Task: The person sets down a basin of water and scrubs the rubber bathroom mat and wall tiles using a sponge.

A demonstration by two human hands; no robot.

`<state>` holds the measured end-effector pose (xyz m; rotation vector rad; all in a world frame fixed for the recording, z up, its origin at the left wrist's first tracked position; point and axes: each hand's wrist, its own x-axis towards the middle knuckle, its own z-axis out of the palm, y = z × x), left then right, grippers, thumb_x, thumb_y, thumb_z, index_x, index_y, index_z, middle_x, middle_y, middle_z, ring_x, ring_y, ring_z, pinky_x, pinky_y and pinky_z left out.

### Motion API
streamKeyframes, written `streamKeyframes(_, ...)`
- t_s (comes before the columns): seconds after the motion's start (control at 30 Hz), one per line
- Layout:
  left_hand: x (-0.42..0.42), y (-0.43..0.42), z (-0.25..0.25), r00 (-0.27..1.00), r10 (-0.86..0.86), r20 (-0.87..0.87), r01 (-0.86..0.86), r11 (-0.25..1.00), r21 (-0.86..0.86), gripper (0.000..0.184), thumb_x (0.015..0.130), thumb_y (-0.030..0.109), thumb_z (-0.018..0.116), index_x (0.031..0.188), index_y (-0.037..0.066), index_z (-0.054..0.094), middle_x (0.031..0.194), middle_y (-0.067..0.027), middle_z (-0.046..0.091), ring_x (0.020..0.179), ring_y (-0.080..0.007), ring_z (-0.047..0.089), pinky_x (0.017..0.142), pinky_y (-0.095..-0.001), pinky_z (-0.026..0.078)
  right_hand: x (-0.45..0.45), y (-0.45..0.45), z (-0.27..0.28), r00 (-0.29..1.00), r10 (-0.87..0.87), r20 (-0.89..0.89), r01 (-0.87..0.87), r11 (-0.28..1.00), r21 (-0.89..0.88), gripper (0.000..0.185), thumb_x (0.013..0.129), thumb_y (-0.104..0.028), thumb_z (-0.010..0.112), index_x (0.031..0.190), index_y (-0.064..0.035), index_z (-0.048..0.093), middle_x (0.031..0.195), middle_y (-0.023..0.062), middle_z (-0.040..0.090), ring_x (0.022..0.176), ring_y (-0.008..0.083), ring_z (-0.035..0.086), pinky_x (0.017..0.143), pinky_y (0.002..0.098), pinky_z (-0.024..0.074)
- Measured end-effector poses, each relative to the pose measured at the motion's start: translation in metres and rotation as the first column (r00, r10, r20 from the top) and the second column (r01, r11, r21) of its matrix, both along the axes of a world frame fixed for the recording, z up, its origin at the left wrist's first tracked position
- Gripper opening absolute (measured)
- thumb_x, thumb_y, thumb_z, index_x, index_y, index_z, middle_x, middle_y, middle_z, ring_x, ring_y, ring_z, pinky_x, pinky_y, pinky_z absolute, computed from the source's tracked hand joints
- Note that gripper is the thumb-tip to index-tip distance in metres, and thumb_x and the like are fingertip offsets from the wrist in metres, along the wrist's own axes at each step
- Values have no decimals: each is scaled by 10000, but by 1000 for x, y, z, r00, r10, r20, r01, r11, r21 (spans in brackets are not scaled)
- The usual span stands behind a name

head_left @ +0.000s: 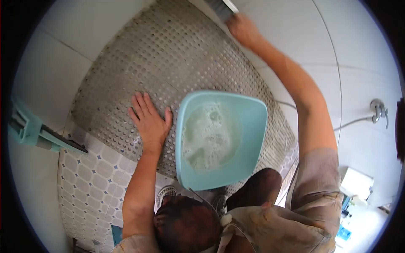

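My left hand (152,124) lies flat on the grey perforated bath mat (126,67), its fingers spread and nothing held. Just to its right, on the same mat, stands a pale turquoise plastic basin (249,139) with cloudy, foamy water inside. My right arm reaches far forward along the right wall. At its end my right hand (244,29) is closed around a brush (221,9) with dark bristles and a light edge, close to where mat and wall meet. The frame's top edge cuts off part of the brush.
A turquoise squeegee-like tool (36,128) leans at the left wall. Patterned floor tiles (93,177) show below the mat. On the right wall sits a metal tap (379,113) with a thin hose. My knees are close to the basin's near side.
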<state>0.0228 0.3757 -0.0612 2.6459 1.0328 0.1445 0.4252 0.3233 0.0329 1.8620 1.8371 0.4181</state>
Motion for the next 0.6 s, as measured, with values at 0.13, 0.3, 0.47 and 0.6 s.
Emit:
streamKeyframes(0.13, 2, -2, -6, 1000, 3, 0, -3, 998, 61, 796, 885, 468, 484, 1437, -56, 248, 1511, -242, 207, 1423, -378, 134, 1126, -552, 107, 12, -4, 10, 967, 224, 120, -234, 970, 70, 254, 759, -103, 539, 981, -17, 629, 1078, 65, 605, 995, 199, 528, 854, 298, 464)
streamKeyframes(0.3, 0, -3, -12, 1000, 4, 24, -5, 997, 80, 792, 882, 473, 468, 1430, -62, 266, 1516, -241, 203, 1427, -377, 124, 1127, -553, 100, -13, -183, -27, 1000, -7, 29, 15, 959, -284, 263, 782, -141, 552, 985, -47, 689, 1150, 40, 600, 1115, 217, 456, 920, 308, 427)
streamKeyframes(0.47, 3, -2, -7, 1000, 4, 5, -5, 996, 92, 792, 877, 466, 471, 1426, -68, 271, 1513, -247, 207, 1426, -381, 124, 1127, -554, 100, -33, -222, -4, 955, -271, 118, 275, 670, -689, 266, 764, -199, 583, 954, -56, 701, 1163, 46, 602, 1110, 233, 450, 919, 304, 425)
streamKeyframes(0.6, 0, -6, -12, 1000, -5, 9, 4, 993, 121, 793, 886, 468, 469, 1432, -65, 252, 1512, -247, 208, 1427, -377, 126, 1128, -551, 105, -4, -164, -10, 993, 117, 5, -117, 993, -9, 218, 745, -180, 583, 905, -67, 678, 1039, 32, 613, 1017, 217, 482, 853, 304, 443)
